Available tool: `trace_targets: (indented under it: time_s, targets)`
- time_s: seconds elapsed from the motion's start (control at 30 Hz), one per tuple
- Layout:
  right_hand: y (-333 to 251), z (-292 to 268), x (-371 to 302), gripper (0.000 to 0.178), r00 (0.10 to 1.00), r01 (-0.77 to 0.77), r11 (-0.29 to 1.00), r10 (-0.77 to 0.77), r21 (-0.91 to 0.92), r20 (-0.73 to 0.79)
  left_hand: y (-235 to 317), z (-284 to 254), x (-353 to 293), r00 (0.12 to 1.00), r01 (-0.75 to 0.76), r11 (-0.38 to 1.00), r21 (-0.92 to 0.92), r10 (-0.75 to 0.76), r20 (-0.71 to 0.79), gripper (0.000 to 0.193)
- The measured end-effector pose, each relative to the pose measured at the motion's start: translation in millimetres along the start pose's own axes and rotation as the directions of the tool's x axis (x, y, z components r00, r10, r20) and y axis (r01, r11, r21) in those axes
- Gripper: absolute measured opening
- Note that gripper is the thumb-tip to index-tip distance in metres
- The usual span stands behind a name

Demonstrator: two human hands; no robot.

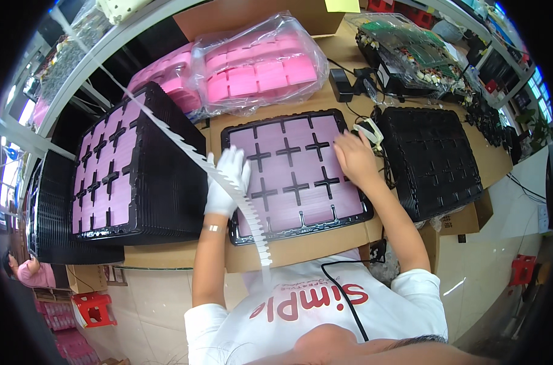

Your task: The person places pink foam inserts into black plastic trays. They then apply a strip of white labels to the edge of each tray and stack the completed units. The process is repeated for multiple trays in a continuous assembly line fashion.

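A black plastic tray (301, 236) with cross-shaped dividers lies in front of me, its cells covered by pinkish-purple sheets (276, 137). My left hand (227, 176), in a white glove, rests along the tray's left edge with its fingers stretched out. Bare, my right hand (355, 159) lies over the right edge, fingers laid forward and slightly bent. A white toothed strip (197, 159) runs from the upper left down across the view and passes in front of my left hand. Whether it touches the glove I cannot tell.
At left stands a tall stack of black trays (167, 182) with a purple-filled one on top. Another black tray (434, 161) sits at right. Behind are pink foam pieces (258, 79) in clear plastic, a black adapter (341, 85) and a heap of green circuit boards (410, 45). Cardboard (288, 258) covers the table.
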State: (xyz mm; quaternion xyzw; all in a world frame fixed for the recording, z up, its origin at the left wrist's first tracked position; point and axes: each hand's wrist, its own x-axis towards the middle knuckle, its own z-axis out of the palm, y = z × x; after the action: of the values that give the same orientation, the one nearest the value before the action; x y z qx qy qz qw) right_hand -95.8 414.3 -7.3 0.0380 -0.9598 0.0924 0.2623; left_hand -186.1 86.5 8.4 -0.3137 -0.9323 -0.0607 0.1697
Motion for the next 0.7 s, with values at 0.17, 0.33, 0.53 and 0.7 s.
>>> trace_targets:
  time_s: [0.17,0.33,0.53,0.7]
  targets:
    - [-15.5,-64.4,-104.7,0.029,0.936,0.149,0.894,-0.266,0.423,0.231,26.5,-57.4,-94.3,0.917,-0.301,0.917,-0.262,0.354,0.185,0.029]
    - [-17.1,-88.1,-120.1,0.037,0.934,0.178,0.935,-0.259,0.307,0.248,36.2,-59.5,-136.2,0.994,-0.108,0.964,-0.245,0.113,0.007,0.029]
    - [8.9,-60.8,-136.9,0.044,0.948,0.074,0.920,-0.185,0.386,0.260,34.1,-45.5,-146.9,0.985,0.122,0.961,-0.247,-0.147,-0.088,0.026]
    - [-18.4,-32.7,-139.1,0.053,0.963,-0.270,0.829,0.235,0.489,0.134,34.5,-29.1,-127.9,0.759,0.628,0.589,-0.508,-0.607,0.235,0.044]
